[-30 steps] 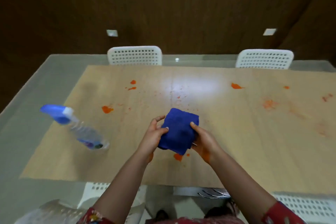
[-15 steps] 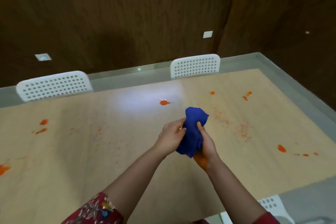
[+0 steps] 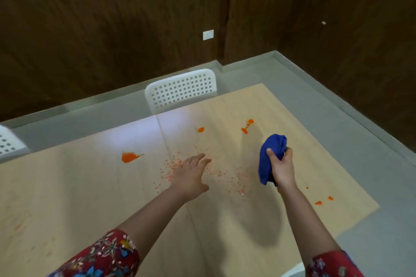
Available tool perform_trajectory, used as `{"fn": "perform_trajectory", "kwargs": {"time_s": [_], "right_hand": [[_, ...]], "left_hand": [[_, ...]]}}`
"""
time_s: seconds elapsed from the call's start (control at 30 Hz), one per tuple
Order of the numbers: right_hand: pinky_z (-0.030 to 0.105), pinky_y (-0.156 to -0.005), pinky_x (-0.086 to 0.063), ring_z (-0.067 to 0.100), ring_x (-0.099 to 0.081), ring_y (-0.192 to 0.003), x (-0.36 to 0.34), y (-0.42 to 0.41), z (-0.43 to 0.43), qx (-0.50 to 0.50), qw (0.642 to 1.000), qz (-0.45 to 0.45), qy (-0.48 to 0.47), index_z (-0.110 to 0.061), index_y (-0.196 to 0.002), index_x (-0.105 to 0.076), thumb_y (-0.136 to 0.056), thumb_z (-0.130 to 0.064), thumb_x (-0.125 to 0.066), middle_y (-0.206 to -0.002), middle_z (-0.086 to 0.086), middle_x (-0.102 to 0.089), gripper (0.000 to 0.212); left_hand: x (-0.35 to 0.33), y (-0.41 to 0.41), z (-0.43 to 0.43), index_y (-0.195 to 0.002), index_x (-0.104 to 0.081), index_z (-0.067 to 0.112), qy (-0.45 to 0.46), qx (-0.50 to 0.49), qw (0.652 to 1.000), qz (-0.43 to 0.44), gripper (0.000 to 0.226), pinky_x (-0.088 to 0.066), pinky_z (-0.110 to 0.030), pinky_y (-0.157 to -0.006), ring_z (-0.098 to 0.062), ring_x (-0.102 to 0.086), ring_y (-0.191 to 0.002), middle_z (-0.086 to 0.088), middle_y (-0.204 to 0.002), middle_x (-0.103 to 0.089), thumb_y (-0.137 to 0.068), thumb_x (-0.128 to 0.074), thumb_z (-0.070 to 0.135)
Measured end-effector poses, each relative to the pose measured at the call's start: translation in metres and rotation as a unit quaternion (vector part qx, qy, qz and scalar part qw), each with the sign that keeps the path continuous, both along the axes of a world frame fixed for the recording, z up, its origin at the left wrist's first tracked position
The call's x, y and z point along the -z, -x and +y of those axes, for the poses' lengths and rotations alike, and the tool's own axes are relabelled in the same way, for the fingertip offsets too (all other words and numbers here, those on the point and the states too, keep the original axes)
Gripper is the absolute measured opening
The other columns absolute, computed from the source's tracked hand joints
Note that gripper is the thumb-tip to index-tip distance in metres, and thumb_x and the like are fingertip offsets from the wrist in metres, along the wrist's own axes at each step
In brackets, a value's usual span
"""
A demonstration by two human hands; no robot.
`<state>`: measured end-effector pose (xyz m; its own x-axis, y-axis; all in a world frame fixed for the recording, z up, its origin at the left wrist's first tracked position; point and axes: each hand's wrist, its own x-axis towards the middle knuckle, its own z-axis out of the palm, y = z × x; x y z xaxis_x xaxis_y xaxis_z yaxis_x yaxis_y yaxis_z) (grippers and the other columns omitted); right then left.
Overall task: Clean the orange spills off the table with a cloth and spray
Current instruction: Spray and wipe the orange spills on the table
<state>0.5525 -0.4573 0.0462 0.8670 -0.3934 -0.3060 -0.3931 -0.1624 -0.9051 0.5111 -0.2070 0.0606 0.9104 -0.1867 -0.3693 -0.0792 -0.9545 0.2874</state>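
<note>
A bunched blue cloth (image 3: 269,159) hangs above the right part of the wooden table (image 3: 67,186), gripped by my right hand (image 3: 281,167). My left hand (image 3: 190,175) is flat and open, fingers spread, low over a patch of small orange specks (image 3: 222,174). Larger orange spills lie around: one blob (image 3: 128,156) to the left, one (image 3: 200,129) further back, a pair (image 3: 247,126) at the back right, and two small drops (image 3: 324,200) near the right edge. The spray bottle is out of view.
A white perforated chair back (image 3: 182,90) stands at the table's far edge, and another chair (image 3: 9,141) shows at the far left. Dark wooden walls close the corner behind. Grey floor runs along the table's right side.
My view has swung right toward the table's corner. My left hand let go of the cloth and spread out over the specks; my right hand carried the cloth off to the right.
</note>
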Motion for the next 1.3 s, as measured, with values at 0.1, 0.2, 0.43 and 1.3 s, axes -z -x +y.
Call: {"fn": "perform_trajectory", "kwargs": {"time_s": [0.1, 0.2, 0.43, 1.3], "right_hand": [[0.043, -0.082, -0.045, 0.039, -0.058, -0.101, 0.019, -0.039, -0.048, -0.011, 0.979, 0.046, 0.198, -0.008, -0.128, -0.040, -0.097, -0.025, -0.052, -0.117, 0.018, -0.058, 0.037], [0.048, -0.089, -0.043, 0.046, -0.051, -0.113, 0.042, -0.079, -0.090, -0.015, 0.937, 0.102, 0.333, -0.008, -0.139, -0.036, -0.098, -0.021, -0.048, -0.137, 0.022, -0.041, 0.044], [0.051, -0.101, -0.033, 0.042, -0.037, -0.125, 0.060, -0.155, -0.123, -0.048, 0.894, 0.151, 0.419, -0.012, -0.144, -0.030, -0.099, -0.019, -0.040, -0.149, 0.015, -0.033, 0.047], [0.030, -0.074, -0.043, 0.024, -0.061, -0.094, 0.049, -0.084, 0.068, -0.317, 0.909, -0.105, 0.248, -0.025, -0.122, -0.062, -0.086, -0.012, -0.056, -0.105, 0.002, -0.069, 0.039]], "left_hand": [[0.009, -0.018, -0.006, -0.153, -0.007, 0.031, -0.060, 0.015, 0.998, 0.027, 0.100, -0.014, -0.045, -0.117, -0.020, -0.005, -0.148, 0.005, -0.162, -0.002, -0.079, -0.073, 0.035], [0.020, -0.032, -0.005, -0.153, 0.002, 0.033, -0.096, 0.010, 0.994, 0.048, 0.110, -0.009, -0.046, -0.119, -0.021, 0.000, -0.149, 0.004, -0.162, 0.004, -0.076, -0.076, 0.034], [0.035, -0.052, 0.002, -0.153, 0.011, 0.032, -0.151, 0.013, 0.987, 0.062, 0.126, -0.006, -0.048, -0.120, -0.022, 0.003, -0.149, 0.003, -0.162, 0.009, -0.068, -0.080, 0.050], [0.048, -0.020, 0.023, -0.150, 0.014, 0.036, -0.073, -0.148, 0.986, -0.027, 0.133, -0.002, -0.044, -0.121, -0.017, 0.002, -0.149, 0.010, -0.162, 0.006, -0.059, -0.076, 0.068]]}}
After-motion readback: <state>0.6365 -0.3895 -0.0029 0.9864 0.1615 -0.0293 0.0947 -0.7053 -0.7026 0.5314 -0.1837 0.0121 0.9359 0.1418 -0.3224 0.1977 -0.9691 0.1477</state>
